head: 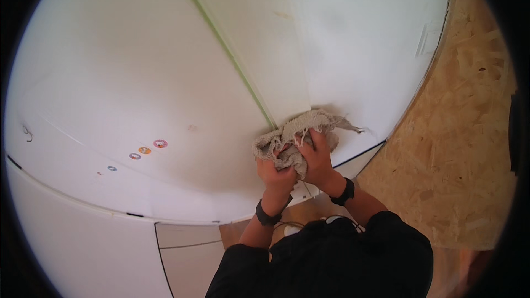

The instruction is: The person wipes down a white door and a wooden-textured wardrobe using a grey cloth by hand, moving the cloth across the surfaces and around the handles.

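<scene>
Both my hands grip a bunched beige cloth point(314, 122) with a frayed, stringy edge. My left hand point(276, 177) has its fingers curled into the near left part of the cloth. Close beside it, my right hand point(318, 157) holds the right part, some of its fingers hidden in the folds. The cloth lies against a broad white surface point(124, 70), at the lower end of a narrow green strip point(223, 45). Black bands circle both my wrists.
Several small round stickers point(160, 143) dot the white surface at left, and a thin dark wire point(27, 132) is at its far left. An oriented strand board panel point(455, 132) borders the right side. White panels with dark seams point(190, 234) lie below the near edge.
</scene>
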`<state>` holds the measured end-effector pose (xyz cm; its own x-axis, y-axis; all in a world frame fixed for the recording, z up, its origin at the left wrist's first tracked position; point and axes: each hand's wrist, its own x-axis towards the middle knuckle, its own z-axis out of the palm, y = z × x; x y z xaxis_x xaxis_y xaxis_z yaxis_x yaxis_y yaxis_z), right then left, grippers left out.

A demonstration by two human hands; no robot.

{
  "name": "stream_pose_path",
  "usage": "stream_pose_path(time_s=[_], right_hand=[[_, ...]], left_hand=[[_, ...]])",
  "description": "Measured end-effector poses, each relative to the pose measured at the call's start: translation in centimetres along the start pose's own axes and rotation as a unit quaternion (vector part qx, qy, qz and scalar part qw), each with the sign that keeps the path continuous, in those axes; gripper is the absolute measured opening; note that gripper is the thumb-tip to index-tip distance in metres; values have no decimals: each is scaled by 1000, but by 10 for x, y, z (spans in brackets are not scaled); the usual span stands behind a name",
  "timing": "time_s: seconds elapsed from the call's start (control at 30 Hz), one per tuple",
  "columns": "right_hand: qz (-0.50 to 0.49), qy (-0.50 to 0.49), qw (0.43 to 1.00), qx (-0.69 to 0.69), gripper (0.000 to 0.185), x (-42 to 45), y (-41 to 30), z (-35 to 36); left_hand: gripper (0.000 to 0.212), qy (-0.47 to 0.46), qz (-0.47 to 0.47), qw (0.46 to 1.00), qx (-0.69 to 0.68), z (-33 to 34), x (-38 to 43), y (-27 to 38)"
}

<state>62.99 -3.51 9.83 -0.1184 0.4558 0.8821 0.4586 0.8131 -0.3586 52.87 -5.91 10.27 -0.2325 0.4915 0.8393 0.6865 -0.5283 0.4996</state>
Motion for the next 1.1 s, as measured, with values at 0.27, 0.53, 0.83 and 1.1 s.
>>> stream_pose_path(time_s=[0.27,0.53,0.83,1.1], right_hand=[[120,-172,974,90,49,-83,25,-8],[-2,-102,988,118,55,21,19,-32],[16,-149,984,95,52,-24,35,-9],[154,-244,945,156,49,-93,48,18]], left_hand=[[43,-214,-147,963,72,-3,-89,-24],[46,-53,-12,997,45,6,-5,40],[39,-88,20,995,28,15,-19,4],[42,-195,-64,975,-82,17,-58,-31]])
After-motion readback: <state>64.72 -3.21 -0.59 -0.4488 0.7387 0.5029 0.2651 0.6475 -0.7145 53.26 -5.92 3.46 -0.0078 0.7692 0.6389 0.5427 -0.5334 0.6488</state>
